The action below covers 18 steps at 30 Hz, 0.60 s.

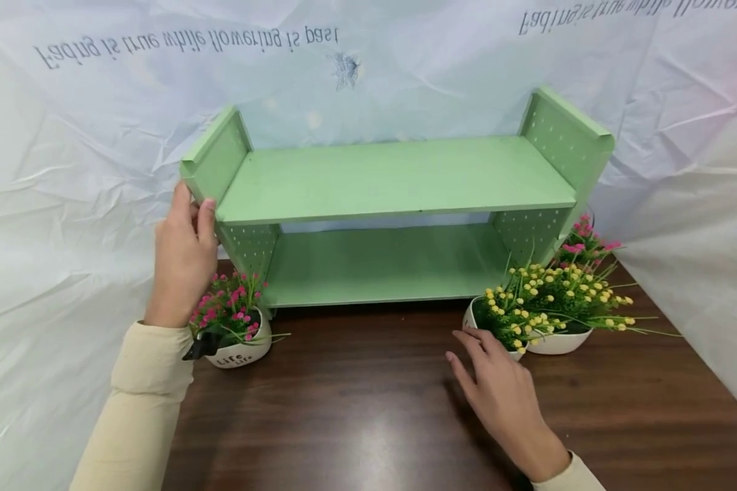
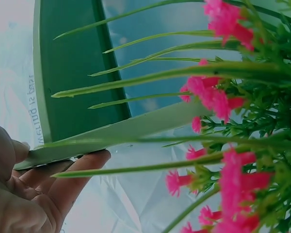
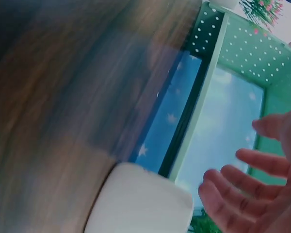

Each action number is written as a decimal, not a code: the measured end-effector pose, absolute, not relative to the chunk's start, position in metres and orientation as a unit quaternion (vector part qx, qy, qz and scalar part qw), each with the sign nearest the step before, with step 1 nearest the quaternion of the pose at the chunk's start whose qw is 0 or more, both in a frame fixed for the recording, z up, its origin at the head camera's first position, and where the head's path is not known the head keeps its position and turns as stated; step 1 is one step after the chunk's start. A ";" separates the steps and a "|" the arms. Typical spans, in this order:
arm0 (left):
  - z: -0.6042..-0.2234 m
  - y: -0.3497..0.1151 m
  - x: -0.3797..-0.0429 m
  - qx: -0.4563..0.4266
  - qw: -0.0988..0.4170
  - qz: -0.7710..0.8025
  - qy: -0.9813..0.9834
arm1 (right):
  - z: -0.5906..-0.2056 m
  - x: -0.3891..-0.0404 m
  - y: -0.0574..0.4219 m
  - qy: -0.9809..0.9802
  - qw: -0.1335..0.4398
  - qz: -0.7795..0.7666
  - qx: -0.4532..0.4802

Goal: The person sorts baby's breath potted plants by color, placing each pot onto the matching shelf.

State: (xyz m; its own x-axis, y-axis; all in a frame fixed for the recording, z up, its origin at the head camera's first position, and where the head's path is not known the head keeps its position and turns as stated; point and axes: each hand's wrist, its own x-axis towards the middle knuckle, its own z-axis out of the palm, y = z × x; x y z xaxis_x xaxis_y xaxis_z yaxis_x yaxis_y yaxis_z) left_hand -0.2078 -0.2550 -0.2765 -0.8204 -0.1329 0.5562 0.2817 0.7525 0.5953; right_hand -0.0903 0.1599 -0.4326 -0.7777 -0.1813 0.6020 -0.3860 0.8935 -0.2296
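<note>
A light green two-tier shelf [image 1: 399, 177] with hole-dotted side panels stands on the table. My left hand [image 1: 184, 256] grips its left side panel near the front edge; in the left wrist view, thumb and fingers lie on opposite sides of the green panel [image 2: 131, 124]. Below that hand sits a white pot of pink flowers [image 1: 233, 310] lettered "Life". My right hand [image 1: 503, 395] is open, fingers loosely spread, beside a white pot of yellow flowers [image 1: 516, 317]. In the right wrist view the hand [image 3: 262, 179] holds nothing, with a white pot [image 3: 140, 204] close by.
A second white pot [image 1: 559, 343] with yellow flowers stands beside the first, and pink flowers [image 1: 583, 242] show behind it at the shelf's right side. Wrinkled white cloth printed with upside-down lettering [image 1: 190, 44] hangs behind the dark wooden table [image 1: 344, 409].
</note>
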 end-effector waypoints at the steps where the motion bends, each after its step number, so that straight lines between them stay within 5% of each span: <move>1: -0.277 -0.255 -0.208 -0.043 0.299 -0.349 -0.887 | -0.432 -0.088 0.162 -0.928 0.302 0.169 0.138; 13: -0.280 -0.255 -0.206 -0.047 0.300 -0.348 -0.887 | -0.442 -0.075 0.173 -0.928 0.354 0.093 0.068; 18: -0.279 -0.254 -0.206 -0.049 0.292 -0.355 -0.887 | -0.443 -0.075 0.168 -0.943 0.319 0.089 0.039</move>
State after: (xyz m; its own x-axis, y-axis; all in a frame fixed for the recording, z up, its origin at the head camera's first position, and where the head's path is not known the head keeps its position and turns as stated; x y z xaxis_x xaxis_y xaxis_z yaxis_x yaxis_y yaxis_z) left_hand -0.2056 -0.2544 -0.2791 -0.8242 -0.1206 0.5534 0.2941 0.7439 0.6001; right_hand -0.0753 0.1676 -0.4431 -0.7932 -0.0157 0.6087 -0.1297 0.9811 -0.1437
